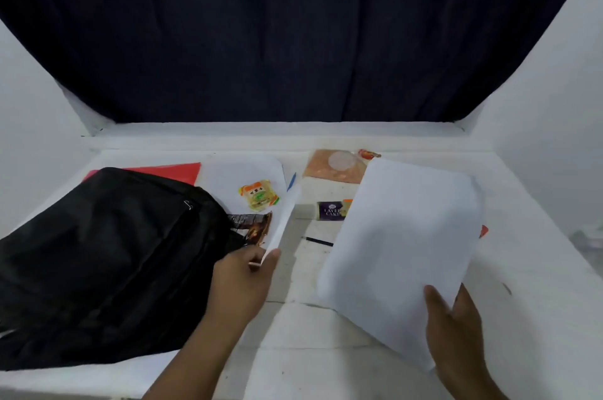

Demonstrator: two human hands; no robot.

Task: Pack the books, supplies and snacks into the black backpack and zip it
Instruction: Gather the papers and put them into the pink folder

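The black backpack (107, 256) lies flat on the left of the white table. My left hand (243, 282) pinches the near corner of a white book or paper pad (257, 177) beside the backpack, lifting that edge. On top of it sit a yellow snack packet (259, 195) and a brown snack wrapper (256, 226). My right hand (456, 331) grips the lower edge of a second white book (404, 246), held tilted above the table. A purple layer cake pack (331, 211) and a black pen (318, 240) lie between the two books.
A red folder (176, 171) pokes out behind the backpack. An orange-brown pack with a clear lid (336, 168) and a red candy wrapper (368, 154) lie at the back. A blue pen (291, 182) lies beside the left book. A dark curtain (293, 34) hangs behind the table.
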